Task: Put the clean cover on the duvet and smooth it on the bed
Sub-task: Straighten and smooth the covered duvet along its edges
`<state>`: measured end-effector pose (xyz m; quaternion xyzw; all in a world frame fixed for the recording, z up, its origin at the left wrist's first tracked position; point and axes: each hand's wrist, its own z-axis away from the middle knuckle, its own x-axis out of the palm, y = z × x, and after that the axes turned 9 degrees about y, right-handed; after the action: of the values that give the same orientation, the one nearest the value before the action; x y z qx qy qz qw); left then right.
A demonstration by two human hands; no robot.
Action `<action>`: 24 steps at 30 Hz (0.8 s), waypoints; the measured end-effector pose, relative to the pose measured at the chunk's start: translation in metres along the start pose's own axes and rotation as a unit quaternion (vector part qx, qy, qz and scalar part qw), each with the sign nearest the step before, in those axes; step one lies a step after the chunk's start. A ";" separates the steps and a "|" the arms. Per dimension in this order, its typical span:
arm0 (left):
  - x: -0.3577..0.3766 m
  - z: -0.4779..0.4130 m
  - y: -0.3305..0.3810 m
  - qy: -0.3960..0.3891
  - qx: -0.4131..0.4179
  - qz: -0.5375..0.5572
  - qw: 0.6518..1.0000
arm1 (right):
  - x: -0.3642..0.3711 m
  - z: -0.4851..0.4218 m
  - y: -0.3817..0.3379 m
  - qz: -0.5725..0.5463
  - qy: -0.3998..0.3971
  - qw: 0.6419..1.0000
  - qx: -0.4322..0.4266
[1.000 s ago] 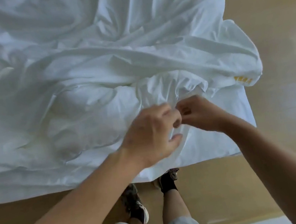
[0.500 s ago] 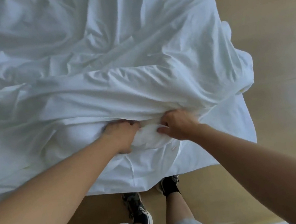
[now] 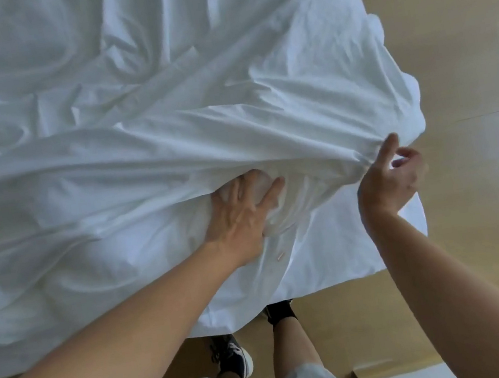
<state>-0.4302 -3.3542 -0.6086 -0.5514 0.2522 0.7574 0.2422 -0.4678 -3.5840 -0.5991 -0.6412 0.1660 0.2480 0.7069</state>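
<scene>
Cover (image 3: 232, 132) in right grip (image 3: 387, 177), left hand (image 3: 240, 219) flat

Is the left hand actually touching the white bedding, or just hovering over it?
Touching. The head view shows the left hand pressed flat on the white bedding, fingers spread, with the fingertips tucked under a fold.
</scene>
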 end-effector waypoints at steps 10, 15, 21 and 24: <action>-0.009 -0.029 0.035 -0.118 -0.002 0.014 0.993 | 0.017 -0.075 -0.032 -0.155 -0.123 0.946 0.256; 0.014 -0.034 0.052 -0.169 -0.118 0.385 0.900 | -0.058 -0.083 0.019 0.135 0.085 0.979 0.123; -0.049 -0.025 0.079 -0.397 0.092 -0.096 0.908 | -0.051 -0.073 0.018 0.023 -0.091 0.935 0.341; -0.076 -0.031 0.093 -0.431 0.144 -0.052 0.889 | -0.054 -0.081 0.025 0.005 -0.111 0.923 0.369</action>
<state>-0.4472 -3.4517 -0.5332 -0.1421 0.2005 0.8620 0.4433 -0.5199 -3.6700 -0.5999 -0.3023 0.1692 0.2426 0.9062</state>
